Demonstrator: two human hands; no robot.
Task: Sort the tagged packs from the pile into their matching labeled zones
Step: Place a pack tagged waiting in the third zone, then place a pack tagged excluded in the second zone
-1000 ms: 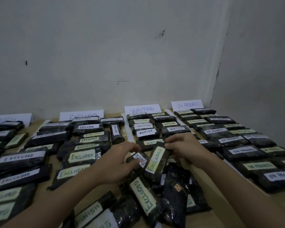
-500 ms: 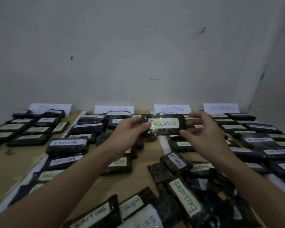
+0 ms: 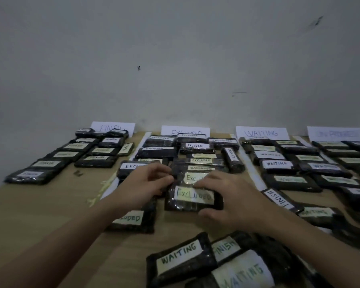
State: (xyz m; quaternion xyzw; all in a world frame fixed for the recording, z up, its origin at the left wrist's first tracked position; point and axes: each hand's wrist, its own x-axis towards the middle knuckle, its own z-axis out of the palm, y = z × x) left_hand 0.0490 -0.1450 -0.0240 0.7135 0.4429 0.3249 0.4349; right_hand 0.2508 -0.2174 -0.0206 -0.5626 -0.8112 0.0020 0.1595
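Pack (image 3: 192, 197) — dark, glossy wrap, pale "EXCLUDED" tag

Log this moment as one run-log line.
step: placing EXCLUDED pack | zone: EXCLUDED sign | left hand: at its left edge | right hand: gripping its right end | pile: unsorted

FINISH sign (image 3: 112, 127): lower part hidden by packs | ON PROGRESS sign (image 3: 336, 133): blurred | WAITING pack (image 3: 241, 273): cut off below
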